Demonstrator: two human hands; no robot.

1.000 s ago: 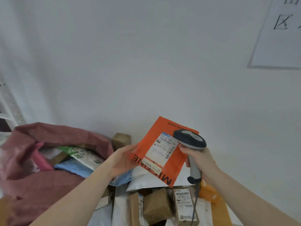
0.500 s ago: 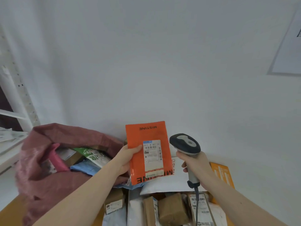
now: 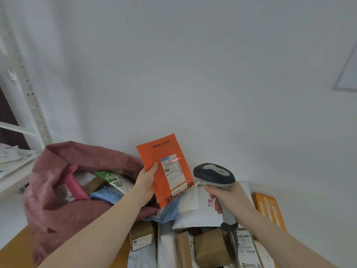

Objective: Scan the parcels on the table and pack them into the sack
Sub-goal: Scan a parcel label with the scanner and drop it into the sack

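Two bare forearms enter from the bottom edge, no sleeves visible up to the frame border. Left hand (image 3: pixel 147 182) and right hand (image 3: pixel 230 200) both bare: no gloves, no rings, no watch or wristband seen. Nails short and unpainted where visible. Rest of the person out of view.

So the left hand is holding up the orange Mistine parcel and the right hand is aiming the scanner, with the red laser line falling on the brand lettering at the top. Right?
Not quite. The head view shows the left hand holding the orange Mistine parcel and the right hand aiming the scanner, but the red laser line falls on the white shipping label, near its top edge, below the brand lettering.
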